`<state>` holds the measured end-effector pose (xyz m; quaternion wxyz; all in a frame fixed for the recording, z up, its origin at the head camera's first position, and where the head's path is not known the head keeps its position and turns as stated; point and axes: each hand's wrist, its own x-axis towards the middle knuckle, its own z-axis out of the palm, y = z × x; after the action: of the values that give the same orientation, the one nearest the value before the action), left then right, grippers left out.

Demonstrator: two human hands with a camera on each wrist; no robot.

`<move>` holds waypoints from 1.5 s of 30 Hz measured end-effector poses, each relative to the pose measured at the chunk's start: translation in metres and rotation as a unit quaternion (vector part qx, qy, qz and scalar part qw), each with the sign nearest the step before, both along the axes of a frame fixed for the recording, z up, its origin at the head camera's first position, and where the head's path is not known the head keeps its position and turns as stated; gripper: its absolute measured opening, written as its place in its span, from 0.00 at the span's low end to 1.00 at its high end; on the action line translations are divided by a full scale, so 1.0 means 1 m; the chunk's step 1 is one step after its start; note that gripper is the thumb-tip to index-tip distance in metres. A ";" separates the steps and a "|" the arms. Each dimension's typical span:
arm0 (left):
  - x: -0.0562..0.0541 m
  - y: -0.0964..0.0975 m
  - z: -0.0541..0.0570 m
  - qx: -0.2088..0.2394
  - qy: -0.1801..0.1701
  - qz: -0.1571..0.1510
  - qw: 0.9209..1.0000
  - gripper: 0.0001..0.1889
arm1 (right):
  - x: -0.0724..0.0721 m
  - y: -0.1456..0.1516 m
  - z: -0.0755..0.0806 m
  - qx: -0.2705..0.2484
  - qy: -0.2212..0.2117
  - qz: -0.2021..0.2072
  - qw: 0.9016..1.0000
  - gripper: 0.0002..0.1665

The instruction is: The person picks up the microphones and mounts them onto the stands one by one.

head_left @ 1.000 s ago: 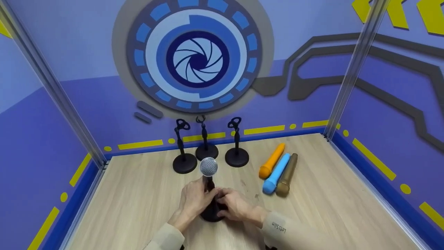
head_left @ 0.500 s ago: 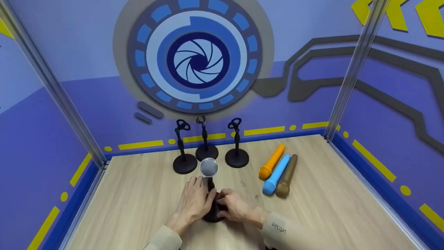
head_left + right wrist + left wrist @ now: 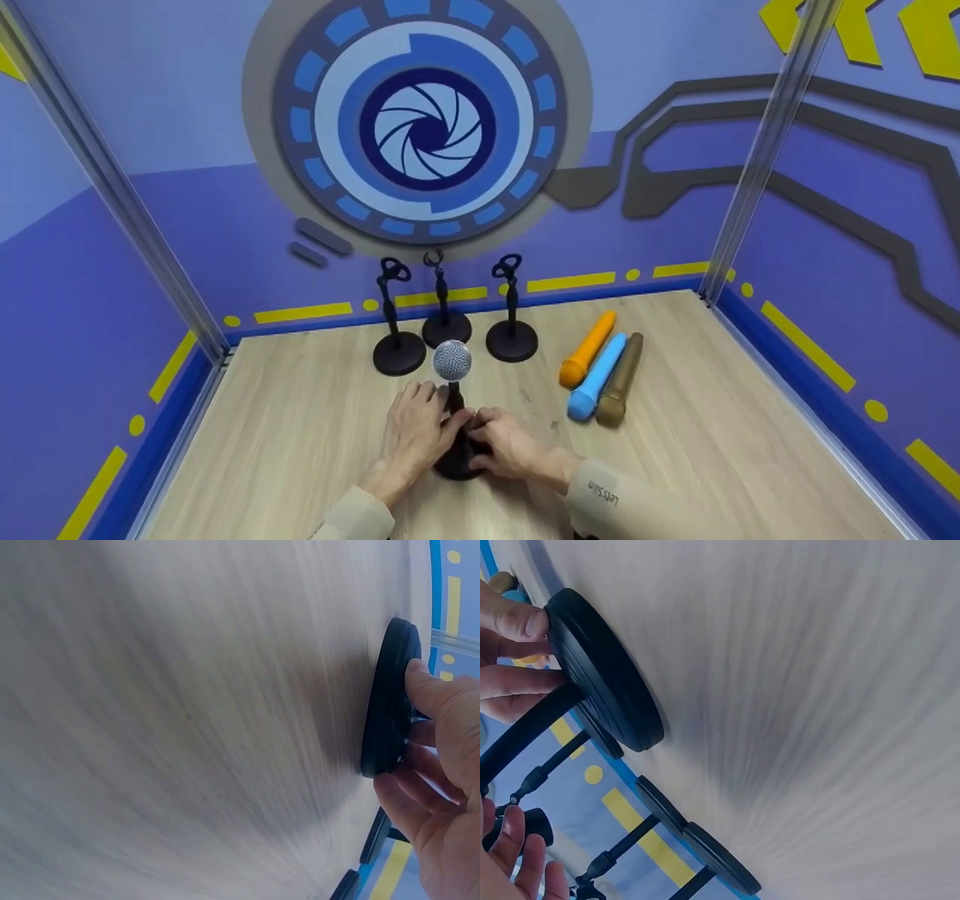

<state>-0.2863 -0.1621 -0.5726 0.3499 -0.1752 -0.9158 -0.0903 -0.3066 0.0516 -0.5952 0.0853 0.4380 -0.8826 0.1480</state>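
Observation:
A microphone with a silver mesh head [image 3: 452, 361] sits atop a black microphone stand [image 3: 456, 466] near the front of the table. My left hand [image 3: 421, 427] is around the microphone's handle and the upper pole, thumb on the near side; the far fingertips are hidden in the head view. The left wrist view shows its fingers beside the handle's black tail end [image 3: 538, 827]. My right hand [image 3: 512, 442] grips the stand's round base [image 3: 390, 701], thumb and fingers at its rim. Upright behind are three more black stands: left [image 3: 399, 353], middle [image 3: 447, 328] and right [image 3: 512, 340].
To the right, orange [image 3: 589, 349], light blue [image 3: 598, 376] and brown [image 3: 621, 380] microphones lie side by side on the wooden table [image 3: 300, 435]. Printed panels enclose the back and sides, with metal posts [image 3: 757, 157] at the corners.
The left hand has shifted slightly, its fingers spreading and lifting a little between the first and second frames. The right hand stays at the base. Microphone and stands look almost unmoved.

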 end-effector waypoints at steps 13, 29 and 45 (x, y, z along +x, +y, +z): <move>0.001 0.000 0.002 0.004 -0.010 -0.046 0.999 0.15 | -0.001 0.010 -0.001 0.089 0.063 -0.020 0.994 0.36; 0.000 0.003 0.005 0.038 -0.070 -0.014 0.997 0.19 | -0.003 0.009 0.000 0.088 0.060 -0.010 0.994 0.35; 0.001 0.003 0.001 0.048 -0.038 -0.055 0.997 0.13 | -0.002 0.007 0.000 0.084 0.037 -0.020 0.996 0.32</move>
<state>-0.2850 -0.1594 -0.5718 0.3175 -0.2046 -0.9120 -0.1603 -0.3086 0.0585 -0.5956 0.0839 0.4306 -0.8969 0.0551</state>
